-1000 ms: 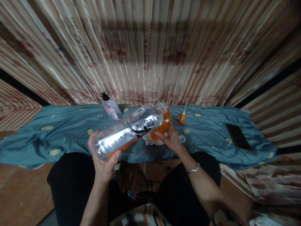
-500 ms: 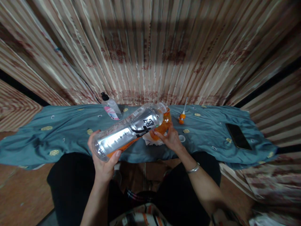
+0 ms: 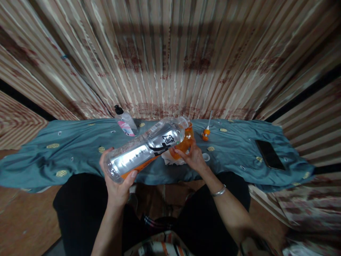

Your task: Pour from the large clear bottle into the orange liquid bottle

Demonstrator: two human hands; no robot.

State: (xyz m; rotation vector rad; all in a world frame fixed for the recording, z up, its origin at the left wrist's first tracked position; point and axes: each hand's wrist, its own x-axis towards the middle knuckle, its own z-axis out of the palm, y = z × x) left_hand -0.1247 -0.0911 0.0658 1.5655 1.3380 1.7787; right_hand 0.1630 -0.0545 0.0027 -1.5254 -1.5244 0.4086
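My left hand [image 3: 117, 185] is closed round the base of a large clear plastic bottle [image 3: 144, 151] with a silver and orange label. The bottle lies tilted, its neck up at the right, over the mouth of an orange bottle [image 3: 183, 144]. My right hand [image 3: 194, 156] grips that orange bottle, which is partly hidden behind the clear one. Whether liquid runs between them I cannot tell. Under the orange bottle lies a crumpled white tissue [image 3: 170, 159]. A small clear cap [image 3: 206, 156] rests just right of my right hand.
An orange pump head [image 3: 206, 134] with its tube stands behind the cap. At the back left is a pump bottle [image 3: 126, 124] with a black top. A dark phone [image 3: 270, 154] lies at the right on the teal cloth [image 3: 231, 142]. Striped curtains [image 3: 170, 64] hang behind.
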